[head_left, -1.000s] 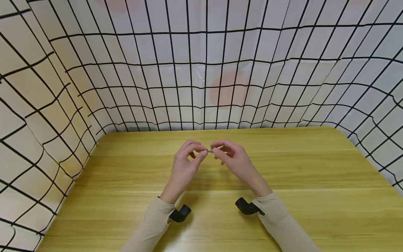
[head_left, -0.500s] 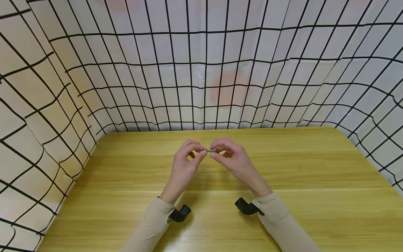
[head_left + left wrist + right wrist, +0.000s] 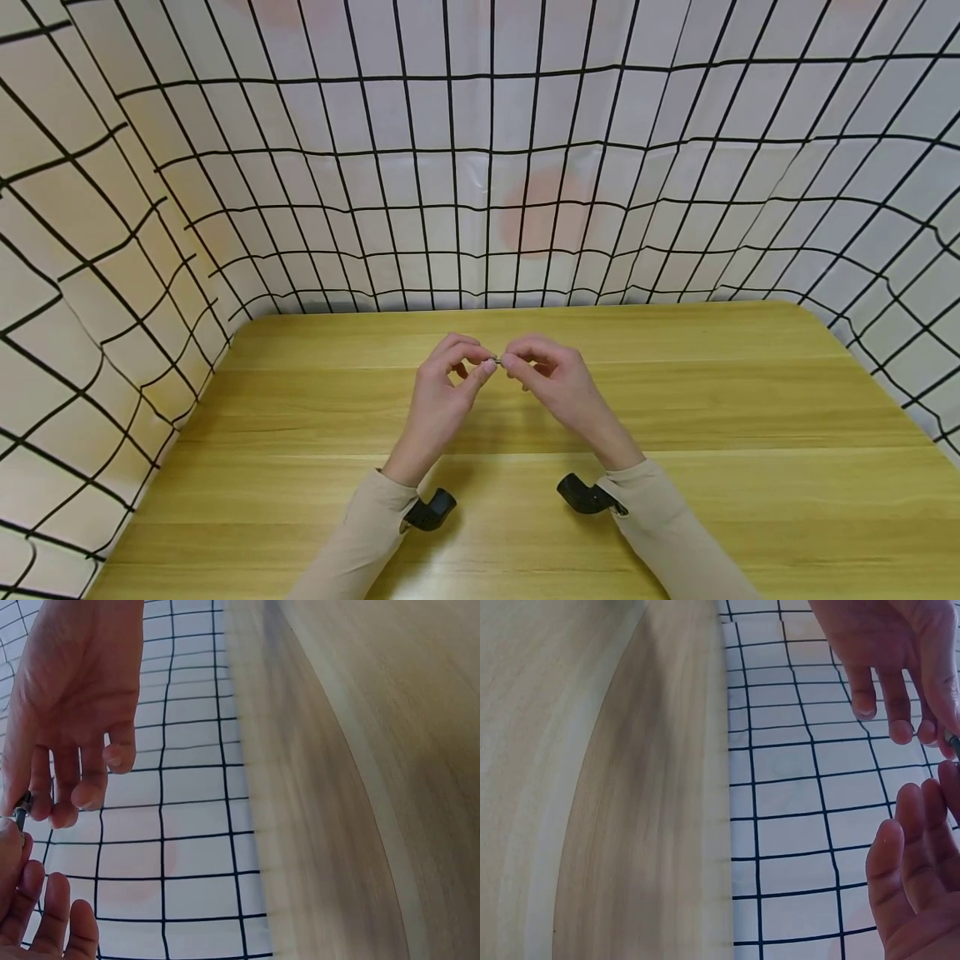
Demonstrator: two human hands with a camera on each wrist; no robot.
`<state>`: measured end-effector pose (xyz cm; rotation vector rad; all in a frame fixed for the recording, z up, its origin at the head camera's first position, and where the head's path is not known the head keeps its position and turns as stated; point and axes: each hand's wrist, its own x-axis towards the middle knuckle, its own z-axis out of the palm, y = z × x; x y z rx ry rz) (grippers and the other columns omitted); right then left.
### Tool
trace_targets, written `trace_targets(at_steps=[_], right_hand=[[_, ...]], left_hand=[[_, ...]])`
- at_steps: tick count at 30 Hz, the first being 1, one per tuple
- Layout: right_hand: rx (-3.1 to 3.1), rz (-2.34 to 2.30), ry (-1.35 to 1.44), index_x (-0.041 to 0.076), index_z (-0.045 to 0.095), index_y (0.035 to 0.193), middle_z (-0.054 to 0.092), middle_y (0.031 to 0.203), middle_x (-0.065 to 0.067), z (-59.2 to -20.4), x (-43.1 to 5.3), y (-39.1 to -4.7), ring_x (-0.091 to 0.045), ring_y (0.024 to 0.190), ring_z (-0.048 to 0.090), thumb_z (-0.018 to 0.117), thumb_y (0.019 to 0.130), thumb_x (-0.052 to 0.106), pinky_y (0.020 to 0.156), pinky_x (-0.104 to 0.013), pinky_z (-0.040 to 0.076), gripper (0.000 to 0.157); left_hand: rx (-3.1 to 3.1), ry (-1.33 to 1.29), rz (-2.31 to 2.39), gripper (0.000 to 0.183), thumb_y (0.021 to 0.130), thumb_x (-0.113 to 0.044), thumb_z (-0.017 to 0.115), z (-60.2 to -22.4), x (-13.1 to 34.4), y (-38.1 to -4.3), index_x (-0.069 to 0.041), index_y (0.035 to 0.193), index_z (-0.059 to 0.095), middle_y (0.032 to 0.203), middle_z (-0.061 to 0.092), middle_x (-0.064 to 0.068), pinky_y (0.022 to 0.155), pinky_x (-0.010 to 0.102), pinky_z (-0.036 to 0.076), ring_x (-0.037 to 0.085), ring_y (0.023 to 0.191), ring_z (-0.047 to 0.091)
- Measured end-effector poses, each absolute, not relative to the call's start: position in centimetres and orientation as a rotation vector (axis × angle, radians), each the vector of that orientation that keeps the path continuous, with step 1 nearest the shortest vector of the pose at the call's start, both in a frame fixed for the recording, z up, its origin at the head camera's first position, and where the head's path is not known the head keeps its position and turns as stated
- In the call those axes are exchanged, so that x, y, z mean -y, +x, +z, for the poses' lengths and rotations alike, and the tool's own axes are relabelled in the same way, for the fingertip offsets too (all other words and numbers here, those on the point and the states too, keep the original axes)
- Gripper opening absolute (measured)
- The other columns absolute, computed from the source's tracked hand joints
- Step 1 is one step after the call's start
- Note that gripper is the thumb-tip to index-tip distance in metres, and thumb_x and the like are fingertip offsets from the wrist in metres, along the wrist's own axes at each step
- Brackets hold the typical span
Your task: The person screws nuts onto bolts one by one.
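A small metal bolt [image 3: 498, 361] bridges the fingertips of both hands, held above the table; most of it is hidden by the fingers. My left hand [image 3: 442, 387] pinches one end between thumb and index finger. From the other side, my right hand [image 3: 557, 379] pinches the opposite end with thumb and index finger. In the left wrist view the bolt [image 3: 20, 817] shows a thin shaft and a wider dark part at the right hand's fingertips. The other fingers of both hands are loosely bent and hold nothing. In the right wrist view only a sliver appears at the edge.
A wood-grain table [image 3: 337, 483] lies under both hands. White sheeting with a black grid [image 3: 420, 183] rises behind it and along both sides. Black wrist cameras jut inward from the left cuff [image 3: 431, 508] and the right cuff [image 3: 585, 493].
The right thumb and index finger parted around the bolt half a second ago, baring more of it. They now pinch it again, closer to the left fingertips. The left hand is nearly still.
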<state>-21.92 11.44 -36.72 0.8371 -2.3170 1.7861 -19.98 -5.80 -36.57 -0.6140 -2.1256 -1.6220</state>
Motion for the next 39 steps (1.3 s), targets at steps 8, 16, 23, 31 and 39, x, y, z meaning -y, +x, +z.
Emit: trace_targets(at_steps=[8,16,23,31,39], right_hand=[[2.381,1.792,0.8,0.008,0.065,0.098,0.061,0.092,-0.004,-38.5,-11.6,-23.0,-0.031,0.085,0.057,0.053,0.097,0.018,0.066,-0.047,0.048,0.016],[2.457,1.725,0.782,0.021,0.061,0.113,0.061,0.108,-0.001,-39.0,-12.1,-23.6,-0.017,0.09,0.058,0.056,0.095,0.028,0.07,-0.043,0.049,0.02],[2.361,1.656,0.877,0.009,0.057,0.111,0.058,0.111,-0.004,-36.5,-11.7,-22.1,-0.023,0.091,0.06,0.064,0.087,0.003,0.072,-0.039,0.049,0.026],[2.347,1.672,0.881,0.007,0.06,0.104,0.058,0.108,-0.011,-36.2,-11.5,-21.8,-0.024,0.091,0.06,0.062,0.088,0.0,0.068,-0.04,0.048,0.018],[2.371,1.707,0.846,0.003,0.061,0.104,0.06,0.104,-0.008,-36.4,-11.5,-21.8,-0.025,0.089,0.059,0.061,0.09,0.006,0.066,-0.035,0.047,0.015]], left_hand=[[2.114,-0.624,-1.627,0.005,0.085,0.0,0.066,-36.6,5.8,-19.9,0.003,0.088,0.066,0.092,0.057,0.013,0.071,0.051,0.04,0.031,0.087,0.052],[2.125,-0.586,-1.632,0.005,0.086,-0.001,0.065,-36.6,5.9,-20.0,0.003,0.088,0.066,0.093,0.058,0.013,0.072,0.05,0.04,0.03,0.088,0.052],[2.141,-0.559,-1.635,0.004,0.086,-0.001,0.065,-36.6,6.0,-20.0,0.002,0.088,0.066,0.094,0.057,0.012,0.073,0.049,0.04,0.028,0.088,0.052],[2.139,-0.564,-1.654,0.004,0.086,-0.001,0.065,-36.6,5.8,-20.0,0.003,0.088,0.066,0.093,0.057,0.013,0.072,0.05,0.04,0.032,0.088,0.052],[2.123,-0.574,-1.639,0.004,0.087,-0.008,0.066,-38.3,6.1,-21.2,-0.005,0.088,0.068,0.093,0.058,0.003,0.071,0.044,0.041,0.021,0.087,0.053]])
